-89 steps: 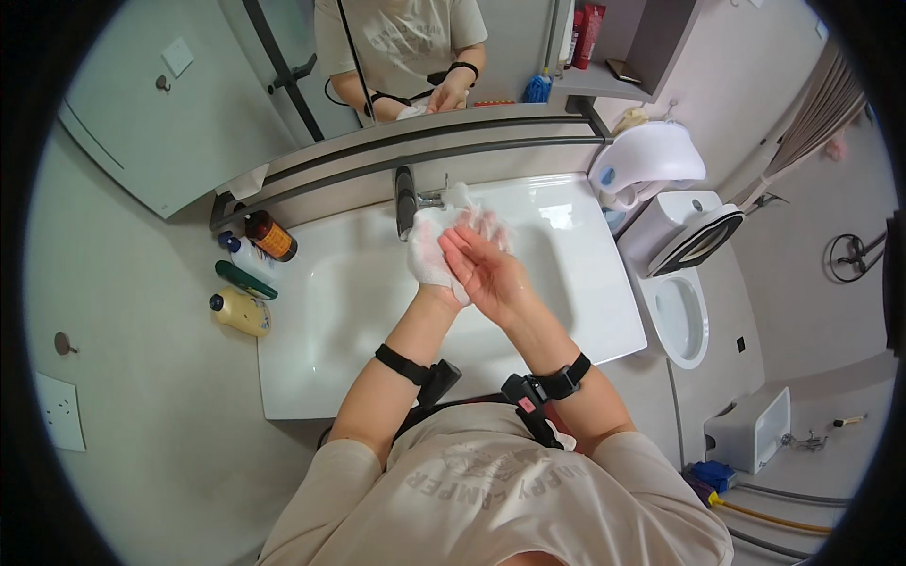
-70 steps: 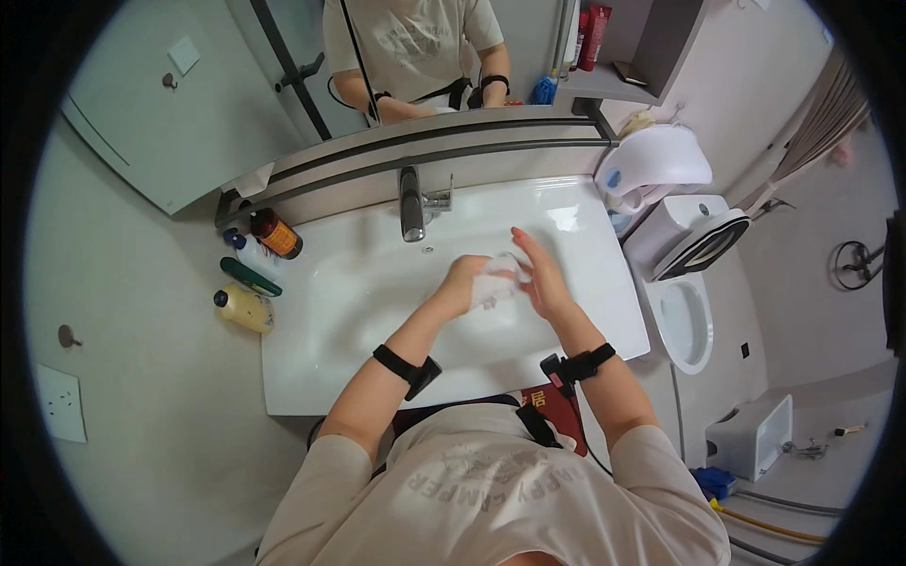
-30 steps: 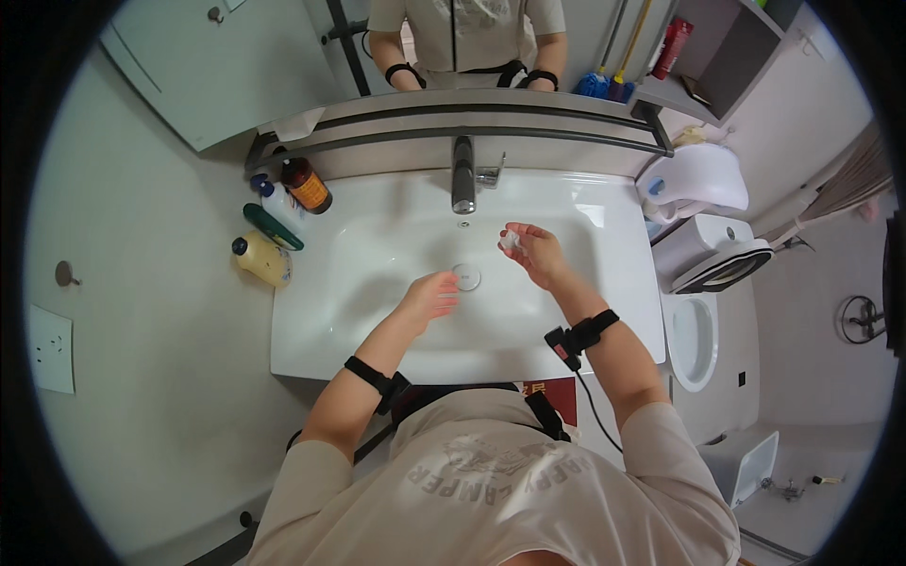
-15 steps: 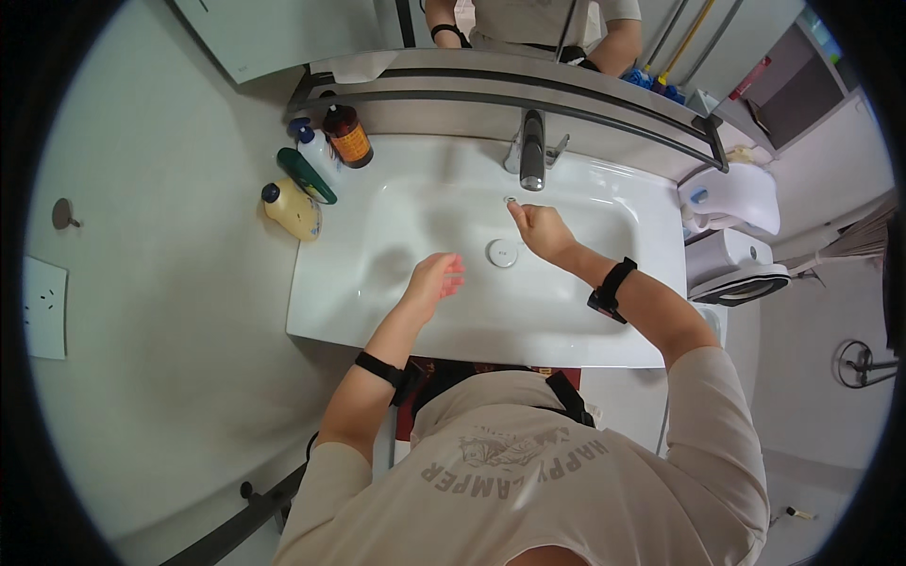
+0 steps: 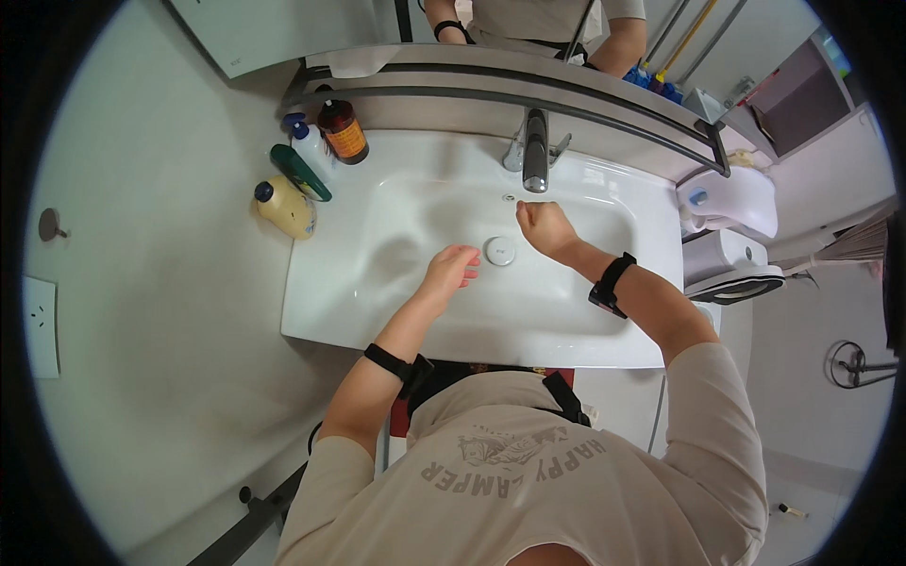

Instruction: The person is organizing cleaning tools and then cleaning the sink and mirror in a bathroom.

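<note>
Both my hands are over a white rectangular washbasin (image 5: 326, 311). My left hand (image 5: 451, 269) hovers left of the round white drain plug (image 5: 500, 251), its fingers loosely bent and a little apart, holding nothing that I can see. Just below the spout of the chrome faucet (image 5: 535, 156), my right hand (image 5: 545, 228) is closed like a fist. Its palm is turned away, so whatever may be inside is hidden. No water stream shows at the spout. Each forearm wears a black strap.
At the basin's back left stand a yellow bottle (image 5: 286, 209), a green bottle (image 5: 300, 174), a white pump bottle (image 5: 312, 151) and a brown bottle (image 5: 343, 132). A dark towel rail (image 5: 444, 92) runs behind the faucet. The toilet (image 5: 731, 283) adjoins the right side.
My left hand has moved right, closer to the drain plug. The right hand stays below the spout, its thumb now tucked closer to the fist.
</note>
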Demonstrator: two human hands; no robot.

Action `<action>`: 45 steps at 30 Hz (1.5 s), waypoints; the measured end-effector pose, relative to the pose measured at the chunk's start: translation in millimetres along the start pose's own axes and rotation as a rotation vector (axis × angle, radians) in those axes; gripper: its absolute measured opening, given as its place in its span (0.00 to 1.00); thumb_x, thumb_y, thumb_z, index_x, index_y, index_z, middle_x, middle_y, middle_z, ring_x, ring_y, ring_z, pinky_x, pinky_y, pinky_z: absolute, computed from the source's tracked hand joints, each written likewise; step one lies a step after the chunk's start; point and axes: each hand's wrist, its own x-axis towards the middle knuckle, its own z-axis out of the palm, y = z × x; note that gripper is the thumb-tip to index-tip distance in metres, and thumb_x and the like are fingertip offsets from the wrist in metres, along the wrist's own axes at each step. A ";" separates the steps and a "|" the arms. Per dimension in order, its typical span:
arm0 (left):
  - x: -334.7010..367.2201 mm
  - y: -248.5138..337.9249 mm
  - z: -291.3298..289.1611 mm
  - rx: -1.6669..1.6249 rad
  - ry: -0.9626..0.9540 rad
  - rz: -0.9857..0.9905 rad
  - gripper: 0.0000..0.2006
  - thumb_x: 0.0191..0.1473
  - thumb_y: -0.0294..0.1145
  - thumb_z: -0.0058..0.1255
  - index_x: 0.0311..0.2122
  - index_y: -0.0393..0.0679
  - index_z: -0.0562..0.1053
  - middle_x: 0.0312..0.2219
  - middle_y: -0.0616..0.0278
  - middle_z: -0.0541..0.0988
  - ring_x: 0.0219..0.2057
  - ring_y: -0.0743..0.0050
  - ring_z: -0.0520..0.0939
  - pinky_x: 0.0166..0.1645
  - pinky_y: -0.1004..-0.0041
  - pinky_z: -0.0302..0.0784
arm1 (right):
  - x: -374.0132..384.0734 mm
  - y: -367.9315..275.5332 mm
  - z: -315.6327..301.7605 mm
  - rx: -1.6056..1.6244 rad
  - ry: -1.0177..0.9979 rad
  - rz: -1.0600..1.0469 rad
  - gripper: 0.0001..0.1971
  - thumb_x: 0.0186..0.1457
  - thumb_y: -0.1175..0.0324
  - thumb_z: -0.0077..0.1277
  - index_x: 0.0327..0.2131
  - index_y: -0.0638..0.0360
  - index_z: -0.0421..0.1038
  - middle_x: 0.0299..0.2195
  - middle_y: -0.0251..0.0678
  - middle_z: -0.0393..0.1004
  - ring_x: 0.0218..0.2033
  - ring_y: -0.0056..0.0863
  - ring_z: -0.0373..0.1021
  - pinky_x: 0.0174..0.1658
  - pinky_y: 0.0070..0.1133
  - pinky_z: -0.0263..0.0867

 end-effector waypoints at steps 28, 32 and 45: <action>28.6 29.2 74.3 -0.299 -0.227 -0.049 0.07 0.51 0.28 0.45 0.35 0.39 0.69 0.23 0.67 0.69 0.18 0.83 0.63 0.23 0.81 0.58 | -121.3 83.2 -39.2 1.075 0.266 0.363 0.10 0.54 0.69 0.43 0.38 0.60 0.69 0.28 0.29 0.71 0.27 0.18 0.69 0.32 0.15 0.64; 33.4 12.7 75.8 -0.164 -0.307 -0.127 0.08 0.51 0.28 0.43 0.36 0.38 0.68 0.21 0.67 0.67 0.15 0.84 0.61 0.21 0.81 0.57 | -121.7 92.8 -41.3 1.133 0.459 0.406 0.08 0.55 0.67 0.40 0.33 0.59 0.68 0.24 0.27 0.68 0.24 0.16 0.63 0.30 0.15 0.60; 43.7 -26.7 104.8 -0.726 -0.667 -0.395 0.24 0.56 0.49 0.31 0.51 0.45 0.62 0.47 0.54 0.67 0.46 0.56 0.71 0.53 0.58 0.64 | -129.2 -12.4 -36.2 0.285 0.092 -0.145 0.18 0.57 0.59 0.39 0.46 0.60 0.65 0.35 0.46 0.71 0.37 0.47 0.68 0.42 0.30 0.64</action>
